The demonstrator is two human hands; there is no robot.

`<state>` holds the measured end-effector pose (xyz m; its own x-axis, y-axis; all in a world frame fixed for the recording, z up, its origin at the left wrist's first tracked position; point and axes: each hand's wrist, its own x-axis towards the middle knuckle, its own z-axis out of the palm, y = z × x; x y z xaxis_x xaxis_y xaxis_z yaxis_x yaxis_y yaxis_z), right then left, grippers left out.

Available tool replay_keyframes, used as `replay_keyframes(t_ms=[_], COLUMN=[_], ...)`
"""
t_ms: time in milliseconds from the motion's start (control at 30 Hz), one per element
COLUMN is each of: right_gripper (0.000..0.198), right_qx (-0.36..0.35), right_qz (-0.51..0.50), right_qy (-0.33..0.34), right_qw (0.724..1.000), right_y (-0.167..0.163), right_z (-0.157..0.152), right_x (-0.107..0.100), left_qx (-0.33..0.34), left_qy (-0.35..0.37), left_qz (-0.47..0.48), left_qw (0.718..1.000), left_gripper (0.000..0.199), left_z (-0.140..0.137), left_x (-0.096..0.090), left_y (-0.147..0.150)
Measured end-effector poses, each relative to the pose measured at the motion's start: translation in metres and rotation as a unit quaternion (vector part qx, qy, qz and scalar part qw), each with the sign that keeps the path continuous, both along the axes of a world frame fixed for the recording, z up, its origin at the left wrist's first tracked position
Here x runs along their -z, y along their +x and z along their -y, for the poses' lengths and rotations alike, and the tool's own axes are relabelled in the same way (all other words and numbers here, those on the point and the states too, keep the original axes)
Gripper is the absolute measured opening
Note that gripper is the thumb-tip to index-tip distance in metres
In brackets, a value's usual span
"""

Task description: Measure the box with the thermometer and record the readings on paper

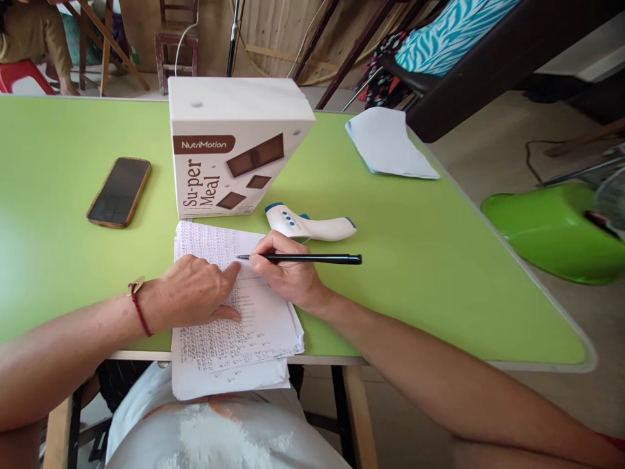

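Observation:
A black pen (317, 258) is gripped in my right hand (290, 270), its tip at the handwritten page near the upper middle. My left hand (195, 293) rests on the same stack of papers (263, 312), index finger and thumb held apart, the fingertip just below the pen's tip. Dense rows of small writing cover the top sheet, and the stack's lower end hangs over the table's near edge. Just beyond my right hand lies a white and blue infrared thermometer (312, 225). Behind the papers stands a white NutriMotion box (205, 163).
A phone (120, 192) in a brown-edged case lies left of the box on the green table (415, 280). Folded white paper (388, 140) sits at the back right. Beyond the right edge is a green plastic seat (551, 231). Another person's leg (53, 39) shows at upper left.

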<state>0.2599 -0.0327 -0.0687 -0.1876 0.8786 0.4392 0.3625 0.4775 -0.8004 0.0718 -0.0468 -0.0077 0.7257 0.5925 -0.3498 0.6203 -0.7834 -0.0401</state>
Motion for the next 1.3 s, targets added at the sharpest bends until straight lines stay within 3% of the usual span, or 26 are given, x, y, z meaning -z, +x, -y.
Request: replay_keyframes(t_ms=[1300], right_gripper=[0.012], right_qx=[0.028], right_qz=[0.000], right_qy=[-0.034], right_qw=[0.999], right_y=[0.0004], right_z=[0.0000], right_x=[-0.0020], left_qx=[0.000], left_qy=[0.006], left_qz=[-0.002], left_qw=[1.000], left_gripper=[0.064], left_z=[-0.0005], left_x=[-0.0015], left_y=[-0.0042])
